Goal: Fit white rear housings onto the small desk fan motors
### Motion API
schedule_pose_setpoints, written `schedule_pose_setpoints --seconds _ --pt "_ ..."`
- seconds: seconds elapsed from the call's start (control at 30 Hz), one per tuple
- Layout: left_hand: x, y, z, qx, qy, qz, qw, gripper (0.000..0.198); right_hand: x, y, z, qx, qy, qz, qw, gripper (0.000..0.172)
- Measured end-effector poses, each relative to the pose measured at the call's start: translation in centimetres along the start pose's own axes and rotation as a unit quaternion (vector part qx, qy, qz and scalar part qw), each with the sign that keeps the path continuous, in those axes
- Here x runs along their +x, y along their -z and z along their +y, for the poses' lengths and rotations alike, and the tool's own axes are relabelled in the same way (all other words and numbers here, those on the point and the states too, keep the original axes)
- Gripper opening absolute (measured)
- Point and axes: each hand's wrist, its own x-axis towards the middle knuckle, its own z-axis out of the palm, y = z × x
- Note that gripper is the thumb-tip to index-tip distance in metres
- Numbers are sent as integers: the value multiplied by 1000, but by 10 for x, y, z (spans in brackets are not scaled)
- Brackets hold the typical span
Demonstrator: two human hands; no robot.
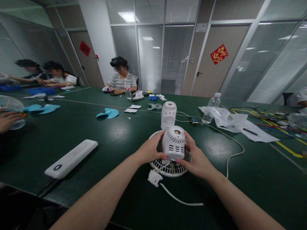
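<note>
A white fan motor housing (174,142) sits on a round white fan grille (169,167) lying flat on the green table (115,140). My left hand (151,150) grips the housing's left side and my right hand (195,157) wraps its right side; both are closed round it. A white cord with an inline switch (154,177) trails from the fan toward me. Just behind stands a second white fan part (168,114).
A white power bank (71,158) lies at the left. A blue fan blade (108,112), paper scraps, a water bottle (211,108), a plastic bag (230,120) and coloured wires (275,123) lie farther back. Other people sit at the far side and left; another person's hand (8,120) holds a grille.
</note>
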Motion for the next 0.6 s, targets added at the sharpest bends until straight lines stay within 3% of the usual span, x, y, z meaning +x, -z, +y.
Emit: schedule_pose_setpoints --seconds 0.43,0.6 --pt "1 2 3 -3 15 -38 999 101 -1 1 -4 -14 43 10 999 101" --pt "-1 6 5 -44 15 -56 997 104 0 1 -2 -5 21 3 1000 102"
